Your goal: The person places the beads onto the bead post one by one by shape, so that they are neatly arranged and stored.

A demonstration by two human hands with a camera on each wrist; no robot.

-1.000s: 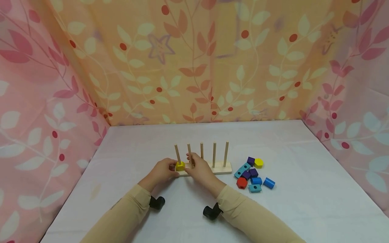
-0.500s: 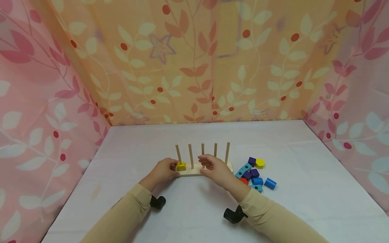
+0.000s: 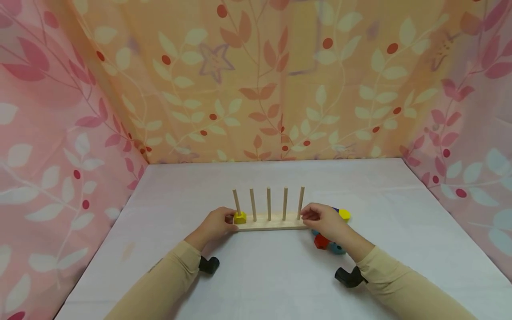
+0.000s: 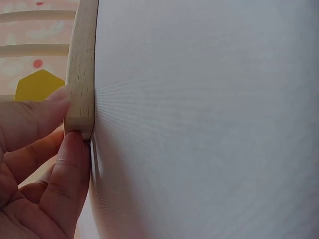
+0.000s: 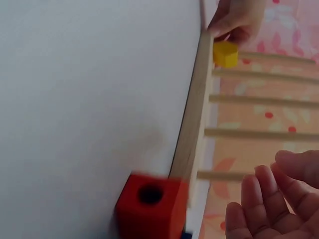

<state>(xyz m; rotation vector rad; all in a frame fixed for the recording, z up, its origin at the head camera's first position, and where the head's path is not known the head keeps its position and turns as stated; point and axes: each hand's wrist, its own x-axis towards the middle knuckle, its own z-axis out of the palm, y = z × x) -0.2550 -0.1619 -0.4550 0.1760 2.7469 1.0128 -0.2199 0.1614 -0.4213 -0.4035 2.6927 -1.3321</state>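
We see the left hand [image 3: 218, 223] pinching the left end of the wooden peg base [image 3: 272, 223]; a yellow block [image 3: 240, 218] sits on its leftmost peg. The right hand [image 3: 331, 222], loosely curved and ungripping, hangs just beside the rightmost peg, near a red block [image 3: 321, 242]. White cloth [image 3: 264, 275] spreads before the base and behind it to the far edge, where floral drapes [image 3: 300, 89] rise.

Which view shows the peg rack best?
Head: the peg rack shows with all five pegs up to their tips. Right wrist has all five, some running out of frame; left wrist only one base end and peg parts.
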